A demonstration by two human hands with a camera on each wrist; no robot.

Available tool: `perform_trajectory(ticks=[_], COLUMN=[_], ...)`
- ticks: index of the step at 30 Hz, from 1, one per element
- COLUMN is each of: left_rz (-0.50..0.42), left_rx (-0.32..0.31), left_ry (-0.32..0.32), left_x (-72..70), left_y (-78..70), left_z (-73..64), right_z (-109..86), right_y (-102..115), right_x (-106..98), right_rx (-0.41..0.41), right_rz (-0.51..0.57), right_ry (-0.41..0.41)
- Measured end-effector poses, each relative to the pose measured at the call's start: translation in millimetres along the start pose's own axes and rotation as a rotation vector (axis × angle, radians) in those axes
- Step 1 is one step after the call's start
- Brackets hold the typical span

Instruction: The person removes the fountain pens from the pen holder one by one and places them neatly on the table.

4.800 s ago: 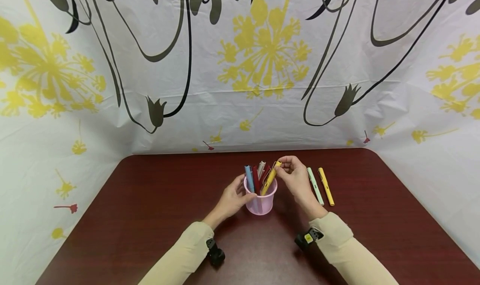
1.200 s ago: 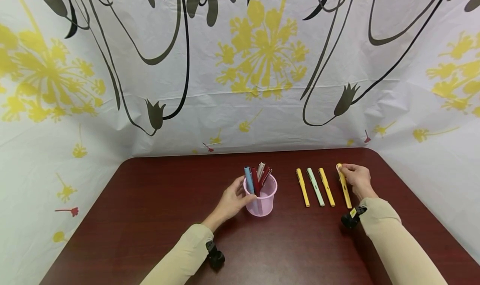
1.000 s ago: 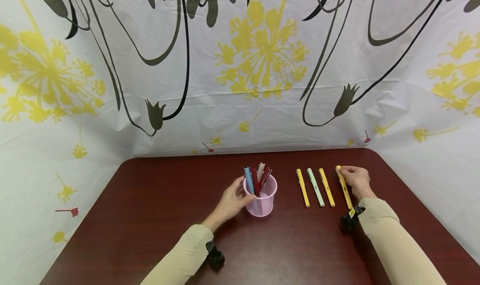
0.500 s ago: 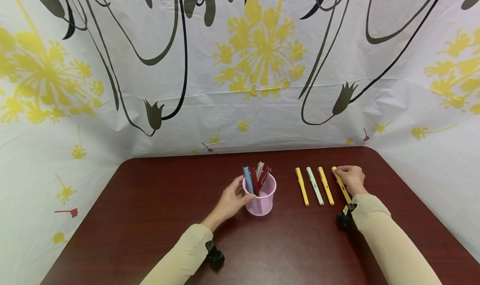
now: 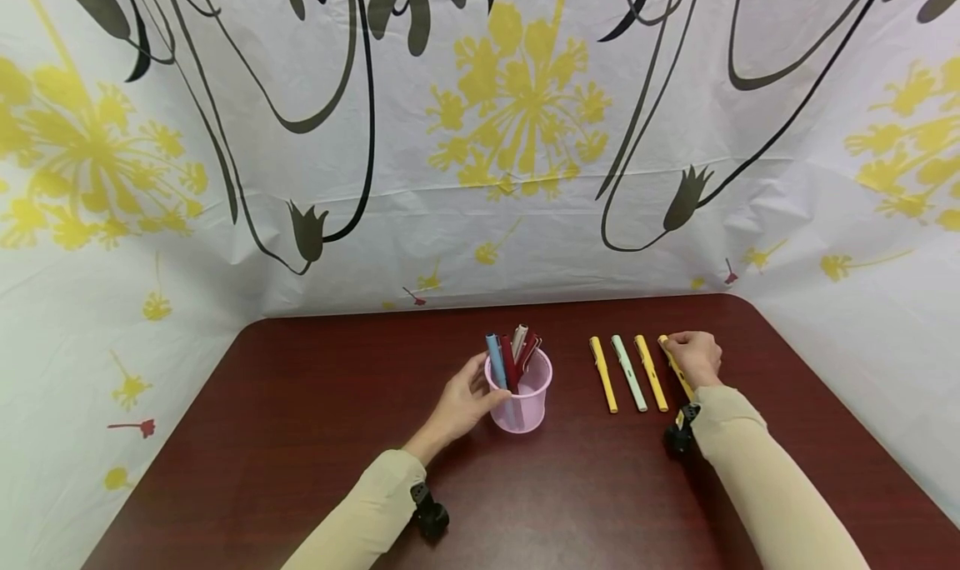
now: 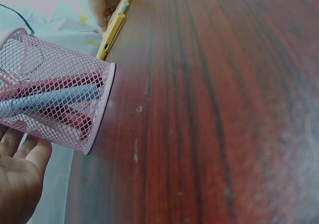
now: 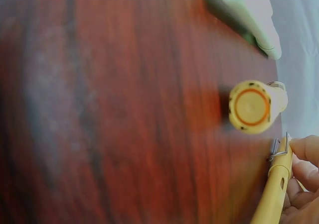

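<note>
1. By the right hand [image 5: 697,359], a held yellow pen [image 7: 275,191] is pinched near its clip end between thumb and fingers, probably for fine control of its angle; whether its far end is touching the tabletop [image 5: 337,403] cannot be told
2. By the left hand [image 5: 461,399], the pink mesh cup [image 5: 530,412] is gripped at its near left side, thumb in front and fingers behind, presumably so that tipping is prevented
3. Between the hands, just left of the right one, a second yellow pen [image 5: 651,374], a pale green pen [image 5: 629,373] and a third yellow pen [image 5: 603,376] are laid apart, nearly parallel, apparently so that each can be picked out easily
4. Beside the left hand's fingers, a blue pen [image 5: 497,360], two dark red pens [image 5: 510,362] and a greyish pen [image 5: 520,337] are leaned inside the upright cup, propped by its wall
5. Beyond both hands, a patterned sheet [image 5: 420,253] is hung, perhaps as a backdrop
</note>
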State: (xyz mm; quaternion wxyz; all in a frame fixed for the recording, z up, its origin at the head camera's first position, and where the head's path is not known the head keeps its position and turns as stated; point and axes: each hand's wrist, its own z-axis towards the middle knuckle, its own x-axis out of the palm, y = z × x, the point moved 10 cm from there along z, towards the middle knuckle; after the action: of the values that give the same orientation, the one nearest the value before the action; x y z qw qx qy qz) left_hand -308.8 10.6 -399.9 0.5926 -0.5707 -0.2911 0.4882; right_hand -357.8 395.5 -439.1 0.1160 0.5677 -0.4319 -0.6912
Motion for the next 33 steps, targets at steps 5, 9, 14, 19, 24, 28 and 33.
perform_trajectory(ticks=[5, 9, 14, 19, 24, 28, 33], left_rz=[-0.009, -0.011, -0.005, 0.0, 0.007, 0.001, -0.012], left_rx=[0.001, 0.003, 0.001, 0.006, 0.01, 0.01, 0.011], left_ry=[0.0, 0.001, 0.003, 0.0, -0.005, -0.004, -0.001], left_x=[-0.2, -0.1, 0.0, -0.4, -0.6, -0.5, 0.0], left_y=[0.5, 0.3, 0.4, -0.3, -0.9, -0.8, -0.8], left_z=[0.1, 0.3, 0.1, 0.3, -0.1, -0.3, -0.2], right_z=[1.3, 1.7, 1.6, 1.4, 1.1, 1.1, 1.6], right_y=[0.8, 1.9, 3.9, 8.0, 9.9, 9.0, 7.9], right_x=[0.1, 0.7, 1.5, 0.0, -0.2, 0.0, -0.2], right_rx=[-0.013, -0.025, -0.043, -0.068, -0.084, -0.076, -0.071], right_rz=[-0.021, -0.037, -0.047, -0.063, -0.065, -0.068, -0.068], right_ry=[-0.024, -0.035, -0.034, -0.046, -0.052, -0.053, -0.053])
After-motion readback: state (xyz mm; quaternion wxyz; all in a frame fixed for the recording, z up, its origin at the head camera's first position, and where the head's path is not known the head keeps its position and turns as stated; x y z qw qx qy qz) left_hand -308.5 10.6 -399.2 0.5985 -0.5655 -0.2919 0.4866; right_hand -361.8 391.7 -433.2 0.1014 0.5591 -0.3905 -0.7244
